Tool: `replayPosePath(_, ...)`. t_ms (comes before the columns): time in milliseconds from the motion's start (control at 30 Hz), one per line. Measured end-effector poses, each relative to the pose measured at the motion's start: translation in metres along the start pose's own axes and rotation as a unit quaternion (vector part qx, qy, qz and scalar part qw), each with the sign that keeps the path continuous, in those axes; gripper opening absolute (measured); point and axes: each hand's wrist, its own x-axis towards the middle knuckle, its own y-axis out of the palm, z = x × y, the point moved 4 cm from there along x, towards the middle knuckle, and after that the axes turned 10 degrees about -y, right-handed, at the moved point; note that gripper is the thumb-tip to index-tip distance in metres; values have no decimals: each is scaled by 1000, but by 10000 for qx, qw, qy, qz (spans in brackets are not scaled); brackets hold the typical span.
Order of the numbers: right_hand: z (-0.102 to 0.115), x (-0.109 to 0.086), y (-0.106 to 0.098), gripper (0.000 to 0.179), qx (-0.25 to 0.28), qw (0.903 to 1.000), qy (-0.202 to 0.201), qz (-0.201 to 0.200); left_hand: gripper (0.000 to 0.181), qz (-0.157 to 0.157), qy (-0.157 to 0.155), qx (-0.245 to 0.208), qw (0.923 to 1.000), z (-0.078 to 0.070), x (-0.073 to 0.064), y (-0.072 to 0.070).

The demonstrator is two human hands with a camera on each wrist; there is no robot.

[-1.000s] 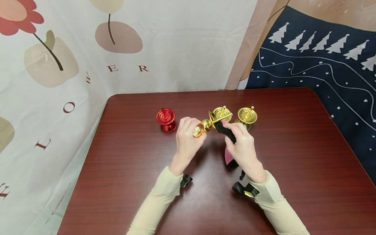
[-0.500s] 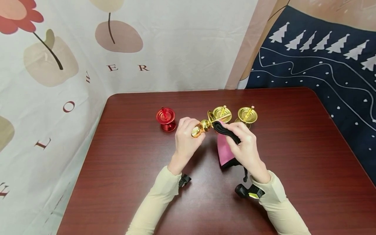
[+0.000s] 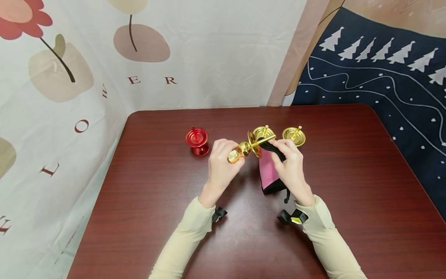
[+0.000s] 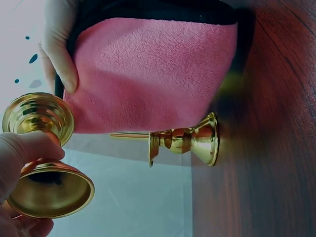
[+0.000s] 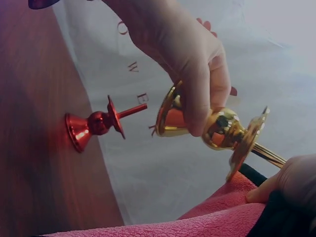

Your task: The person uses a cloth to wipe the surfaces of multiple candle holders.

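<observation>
My left hand (image 3: 223,158) grips a gold candlestick (image 3: 245,148) around its narrow part by the base, tilted above the table with its spike to the right. In the right wrist view, the left thumb and fingers wrap that candlestick (image 5: 219,129). My right hand (image 3: 292,166) pinches a pink cloth (image 3: 269,170) with black edging, bunched close to the spike and drip dish. The cloth (image 4: 153,74) hangs down in the left wrist view, where it hides part of the right hand. Whether it wraps the spike cannot be told.
Behind the hands, two gold candlesticks stand upright, one gold candlestick (image 3: 262,131) partly hidden by the held one, the other gold candlestick (image 3: 294,135) to its right. A red candlestick (image 3: 198,144) stands to the left. All are near the far edge of the brown table (image 3: 146,186).
My right hand shifted slightly right and nearer, then back up toward the candlestick's spike with the cloth. More of the cloth's pink side shows than a second ago. The left hand barely moved.
</observation>
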Motion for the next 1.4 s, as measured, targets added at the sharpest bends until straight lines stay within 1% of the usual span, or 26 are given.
replayPosePath(200,3,-2,3,29,44,9996,-126,262,22,-91,-16,22,10000,0,1,0)
replayPosePath(300,10,-3,0,33,62,9985,-230,488,23,-176,-8,69,9998,2,1,-1)
replayPosePath(400,16,-1,-6,35,185,9977,-227,610,22,-227,30,170,9996,3,1,-2)
replayPosePath(533,21,2,-11,33,341,9977,-74,581,22,-203,47,264,9994,4,1,-3)
replayPosePath(700,24,2,-9,35,244,9974,-22,678,23,-107,90,238,9996,1,1,-3)
replayPosePath(867,29,0,-10,35,297,9972,-32,692,23,-14,345,497,9982,-3,2,-2)
replayPosePath(967,31,-1,-10,31,446,9975,94,541,23,4,540,698,9961,-4,2,-2)
replayPosePath(1033,32,-1,-10,29,524,9976,164,414,23,0,626,744,9953,-5,2,-2)
replayPosePath(1100,32,-1,-10,29,552,9977,176,348,22,0,623,690,9957,-4,2,-1)
replayPosePath(1167,33,-1,-10,30,551,9977,102,372,22,-2,543,531,9971,-2,1,-1)
replayPosePath(1300,31,-2,-11,34,474,9970,6,608,22,1,288,163,9995,0,1,-3)
replayPosePath(1400,26,-3,-12,32,404,9963,90,751,22,93,132,-57,9999,0,1,-5)
